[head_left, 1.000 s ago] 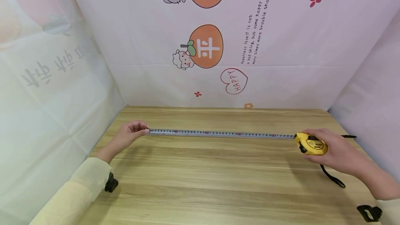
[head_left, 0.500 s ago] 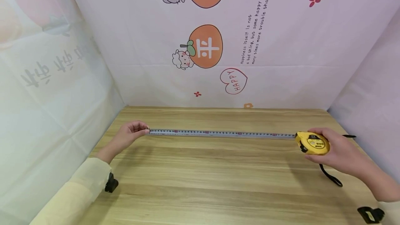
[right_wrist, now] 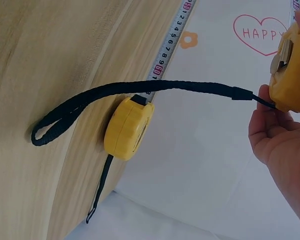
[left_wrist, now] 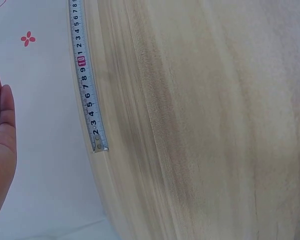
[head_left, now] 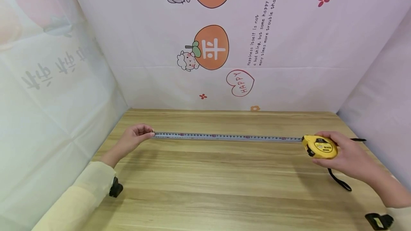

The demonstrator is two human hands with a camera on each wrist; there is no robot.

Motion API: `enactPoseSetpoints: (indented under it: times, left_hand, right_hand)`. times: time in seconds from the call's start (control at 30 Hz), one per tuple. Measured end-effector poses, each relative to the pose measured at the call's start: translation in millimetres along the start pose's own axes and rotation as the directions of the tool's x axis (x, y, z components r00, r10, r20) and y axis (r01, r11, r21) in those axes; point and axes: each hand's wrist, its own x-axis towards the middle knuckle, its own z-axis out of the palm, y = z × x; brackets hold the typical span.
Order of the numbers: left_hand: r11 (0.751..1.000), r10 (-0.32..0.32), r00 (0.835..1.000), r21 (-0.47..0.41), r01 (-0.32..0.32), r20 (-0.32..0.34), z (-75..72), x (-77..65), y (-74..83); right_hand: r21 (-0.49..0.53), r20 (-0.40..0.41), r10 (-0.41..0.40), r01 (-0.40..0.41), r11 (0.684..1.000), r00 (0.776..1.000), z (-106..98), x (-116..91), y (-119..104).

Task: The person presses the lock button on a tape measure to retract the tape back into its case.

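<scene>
In the head view, my left hand (head_left: 136,136) pinches the end of a tape measure's blade (head_left: 231,137). My right hand (head_left: 350,156) grips its yellow case (head_left: 321,147), and the blade stretches straight between them. In the right wrist view, the held tape measure (right_wrist: 292,75) trails a black wrist strap (right_wrist: 140,87). A second yellow tape measure (right_wrist: 127,127) lies on the table with its blade (right_wrist: 167,47) pulled out. The left wrist view shows that blade's metal end hook (left_wrist: 99,145) on the tabletop, apart from my hand, whose fingertips are cut off there.
A wood-grain table (head_left: 224,195) spreads below both hands. Printed white cloth (head_left: 289,45) hangs behind it, with more cloth at both sides. Black wrist-worn devices sit at the left sleeve (head_left: 96,177) and the right sleeve (head_left: 399,218).
My left hand and the blade end have shifted very slightly to the right. The yellow case moved a little right, then back left. Both hands keep their hold.
</scene>
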Motion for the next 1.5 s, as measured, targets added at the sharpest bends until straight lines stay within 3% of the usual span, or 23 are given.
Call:
enactPoseSetpoints:
  times: [0.57, 0.9, 1.5]
  left_hand:
    - [1.000, 0.005, 1.000, -0.019, -0.005, 0.021, 0.5, 1.6, -0.5]
    - [1.000, 0.014, 1.000, -0.023, -0.013, 0.009, 2.4, 2.1, 0.5]
    - [0.998, 0.044, 0.999, -0.033, -0.044, 0.001, 7.4, 4.7, -2.0]
  right_hand:
    - [0.046, 0.038, 0.091, -0.093, 0.995, 0.995, 2.6, -1.0, -8.3]
    - [0.079, 0.049, 0.106, -0.110, 0.991, 0.993, 6.9, 0.8, -12.9]
    - [0.136, -0.010, 0.131, -0.129, 0.982, 0.991, 14.8, 1.6, -18.4]
